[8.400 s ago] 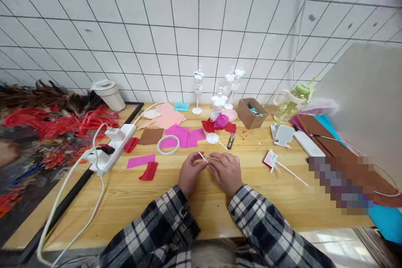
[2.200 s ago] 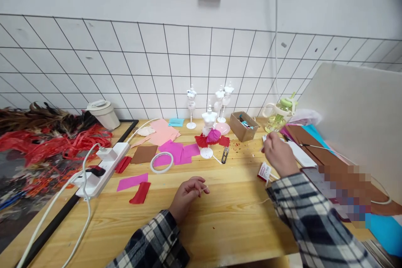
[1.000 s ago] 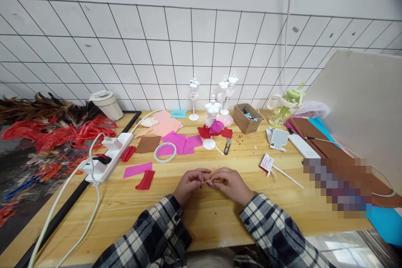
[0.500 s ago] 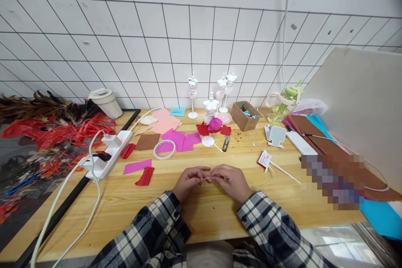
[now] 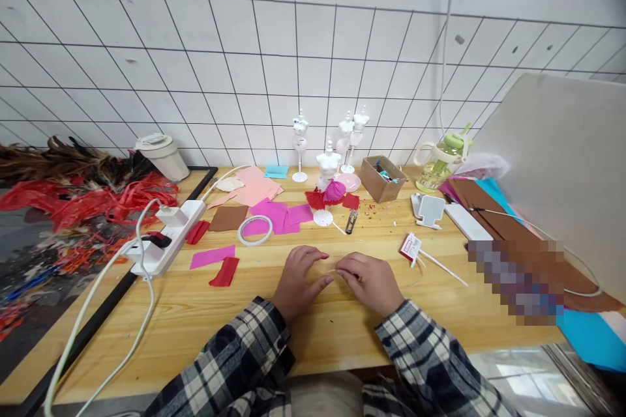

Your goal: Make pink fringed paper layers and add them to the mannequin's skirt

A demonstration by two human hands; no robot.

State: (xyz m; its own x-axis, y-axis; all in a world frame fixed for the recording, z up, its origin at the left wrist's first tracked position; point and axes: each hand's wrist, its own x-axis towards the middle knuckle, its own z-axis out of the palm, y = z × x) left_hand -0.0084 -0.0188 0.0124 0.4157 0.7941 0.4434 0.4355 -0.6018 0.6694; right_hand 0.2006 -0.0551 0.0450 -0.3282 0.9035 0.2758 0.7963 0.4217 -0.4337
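Note:
Low over the table front, my right hand (image 5: pixel 372 281) pinches a thin pale strand (image 5: pixel 332 272), whose end pokes out to the left; its exact kind is too small to tell. Just left of it, my left hand (image 5: pixel 300 279) has thumb and fingers spread, with nothing between them. Beyond both hands stands a small white dress form (image 5: pixel 328 161) wearing red and magenta gathered paper (image 5: pixel 334 191). Thread snips (image 5: pixel 351 221) lie beside its base. To the right rests a small white card (image 5: pixel 409 246) with a white stick by it.
Magenta paper pieces (image 5: pixel 278 216), a tape roll (image 5: pixel 255 230) and red crepe strips (image 5: pixel 225 272) lie to the left. A power strip (image 5: pixel 171 241) with loose cables runs along the left edge. Other dress forms (image 5: pixel 300 143), a cardboard box (image 5: pixel 383 184) and a bottle (image 5: pixel 435 159) stand behind.
My hands have moved apart. The left one has let go of the strand and spread its fingers; the right one has shifted slightly right, still pinching it.

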